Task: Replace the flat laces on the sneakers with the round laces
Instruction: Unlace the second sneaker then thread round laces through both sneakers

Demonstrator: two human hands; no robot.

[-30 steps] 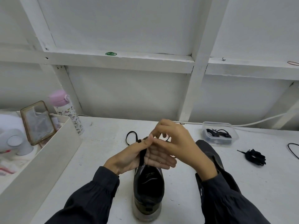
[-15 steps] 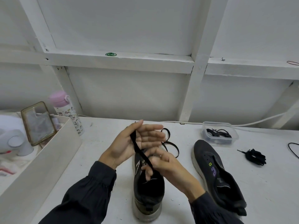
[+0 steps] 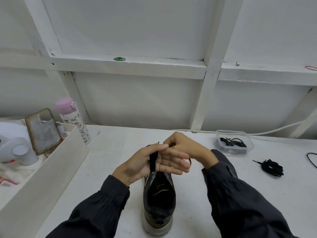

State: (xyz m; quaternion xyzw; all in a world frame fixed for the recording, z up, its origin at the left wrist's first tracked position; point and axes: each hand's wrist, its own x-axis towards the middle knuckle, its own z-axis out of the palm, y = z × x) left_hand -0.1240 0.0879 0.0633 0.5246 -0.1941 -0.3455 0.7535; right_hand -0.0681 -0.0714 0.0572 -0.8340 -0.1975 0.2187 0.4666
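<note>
1. The lace (image 3: pixel 153 161) sits wound across my left hand (image 3: pixel 137 166), thumb pinning it to my fingers, above the sneaker (image 3: pixel 159 194).
2. My right hand (image 3: pixel 186 148) pinches its tip beside that thumb.
3. A slack thumb could spill the coil.

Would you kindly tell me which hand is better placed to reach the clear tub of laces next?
Probably the right hand: the clear tub sits on its side, and it only pinches the end of the flat lace, while the left hand grips the rest.

Pink-capped bottle (image 3: pixel 73 117) beside phone case (image 3: pixel 43 131); green bands (image 3: pixel 119 59) on ledge (image 3: pixel 154 66).
</note>
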